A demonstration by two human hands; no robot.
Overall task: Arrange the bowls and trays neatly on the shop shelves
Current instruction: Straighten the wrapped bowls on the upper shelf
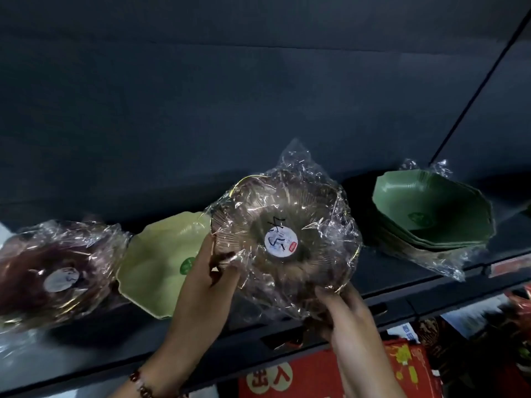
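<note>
Your left hand (201,285) covers the right edge of the pale green bowl (155,265) and part of its green sticker. The purple wrapped bowl (54,271) at far left is blurred and cut by the frame edge. Writing on the round label (280,243) is too small to read. The red box (330,374) runs off the bottom edge.

L hand (205,278) raised, fingers curled, R hand (343,310) likewise, gripping

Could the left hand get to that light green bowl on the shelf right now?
Probably not: the left hand is beside the light green bowl, nothing between them, but its fingers are gripping the wrapped bowls.
</note>
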